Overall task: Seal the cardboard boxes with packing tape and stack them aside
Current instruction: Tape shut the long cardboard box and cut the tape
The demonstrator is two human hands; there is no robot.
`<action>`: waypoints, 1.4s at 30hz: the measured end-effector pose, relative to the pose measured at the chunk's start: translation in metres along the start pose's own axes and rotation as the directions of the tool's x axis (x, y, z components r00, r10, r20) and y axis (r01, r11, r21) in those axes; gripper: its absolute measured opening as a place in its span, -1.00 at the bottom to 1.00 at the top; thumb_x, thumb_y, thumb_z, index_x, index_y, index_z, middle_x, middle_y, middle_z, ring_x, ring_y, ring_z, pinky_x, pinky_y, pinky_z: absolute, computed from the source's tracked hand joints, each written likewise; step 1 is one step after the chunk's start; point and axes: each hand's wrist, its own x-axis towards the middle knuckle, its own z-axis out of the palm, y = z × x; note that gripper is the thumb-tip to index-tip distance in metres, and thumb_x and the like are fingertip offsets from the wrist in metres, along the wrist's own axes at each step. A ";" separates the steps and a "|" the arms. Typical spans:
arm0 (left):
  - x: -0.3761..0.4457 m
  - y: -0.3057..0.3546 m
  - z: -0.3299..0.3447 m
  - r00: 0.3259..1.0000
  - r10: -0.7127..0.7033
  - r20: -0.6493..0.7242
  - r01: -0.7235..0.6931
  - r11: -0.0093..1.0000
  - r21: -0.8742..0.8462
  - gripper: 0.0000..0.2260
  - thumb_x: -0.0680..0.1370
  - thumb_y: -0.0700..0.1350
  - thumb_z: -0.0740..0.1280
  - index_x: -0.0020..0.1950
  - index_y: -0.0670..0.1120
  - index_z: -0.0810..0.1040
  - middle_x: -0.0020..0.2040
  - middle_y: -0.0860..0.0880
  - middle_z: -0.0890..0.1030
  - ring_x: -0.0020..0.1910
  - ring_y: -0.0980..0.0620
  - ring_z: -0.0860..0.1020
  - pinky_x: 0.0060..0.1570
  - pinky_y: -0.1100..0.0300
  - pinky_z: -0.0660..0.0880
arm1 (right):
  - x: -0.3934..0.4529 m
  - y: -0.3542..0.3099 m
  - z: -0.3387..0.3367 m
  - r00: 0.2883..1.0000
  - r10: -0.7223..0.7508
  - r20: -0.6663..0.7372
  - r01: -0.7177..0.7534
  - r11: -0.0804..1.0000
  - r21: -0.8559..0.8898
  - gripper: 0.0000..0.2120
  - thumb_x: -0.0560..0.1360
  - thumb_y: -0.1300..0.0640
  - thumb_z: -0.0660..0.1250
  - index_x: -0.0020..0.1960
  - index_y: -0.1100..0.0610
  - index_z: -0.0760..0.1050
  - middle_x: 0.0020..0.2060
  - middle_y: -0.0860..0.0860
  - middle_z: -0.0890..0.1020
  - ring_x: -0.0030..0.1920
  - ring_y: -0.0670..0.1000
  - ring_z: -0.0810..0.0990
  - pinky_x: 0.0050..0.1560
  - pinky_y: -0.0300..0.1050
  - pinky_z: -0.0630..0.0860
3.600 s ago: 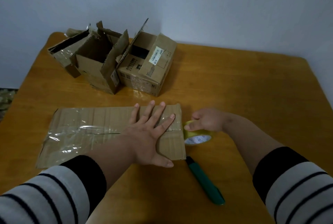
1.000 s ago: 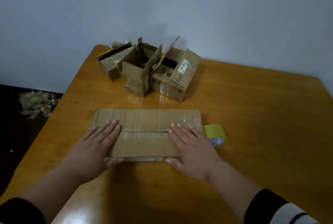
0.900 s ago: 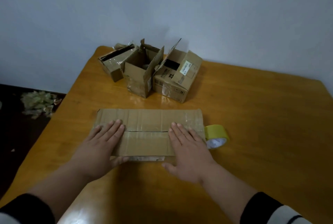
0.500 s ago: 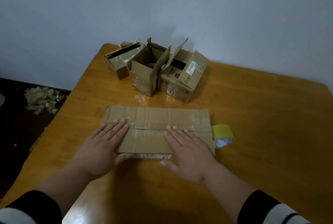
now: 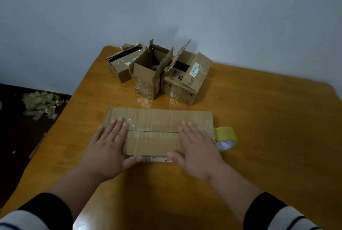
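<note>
table (image 5: 259, 118): orange-brown wood, glossy — rounded far-left corner, its surface fills most of the view
wall (image 5: 166, 7): plain pale blue-grey, directly behind the table's far edge
floor (image 5: 16, 137): dark, seen to the left of the table
scraps (image 5: 39, 104): 1 loose heap of greenish-tan crumpled bits on the floor — near the wall, well apart from the table

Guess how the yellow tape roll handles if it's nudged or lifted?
The yellow tape roll stands tilted on its rim against the flat cardboard box, so a nudge would probably make it roll or flop flat. It looks small with a hollow core, so likely light and easy to grip.
</note>
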 end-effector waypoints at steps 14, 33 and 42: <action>0.026 0.013 -0.016 0.911 -0.402 -0.092 0.299 0.798 -0.523 -0.41 0.50 0.22 0.36 0.40 -0.07 0.36 0.59 -0.14 0.09 0.55 -0.20 0.09 0.50 -0.14 0.12 | -0.009 0.018 0.013 0.929 0.349 -0.119 -0.225 0.792 0.567 -0.13 0.55 -0.28 0.19 0.60 0.05 -0.22 0.52 -0.09 -0.41 0.57 0.01 -0.26 0.48 -0.09 -0.09; 0.050 -0.006 -0.019 0.707 -0.672 0.220 0.427 0.159 -0.890 -0.61 0.65 -0.16 0.23 0.49 0.01 0.37 0.31 -0.15 0.51 0.05 -0.12 0.48 0.05 -0.02 0.44 | -0.002 0.044 -0.005 0.862 0.490 0.126 -0.050 -0.165 0.985 -0.68 0.56 0.28 0.32 0.29 0.09 0.42 0.19 -0.01 0.59 0.14 -0.03 0.59 0.16 -0.01 0.57; 0.052 -0.013 -0.020 0.747 -0.658 0.095 0.538 0.513 -0.669 -0.52 0.66 -0.15 0.18 0.58 0.00 0.17 0.45 -0.23 0.35 0.31 -0.31 0.40 0.10 -0.14 0.45 | -0.011 0.046 0.000 0.941 0.287 -0.180 -0.094 0.732 0.675 -0.43 0.63 0.15 0.19 0.59 0.15 0.09 0.58 0.00 0.10 0.56 -0.03 0.06 0.45 -0.31 -0.01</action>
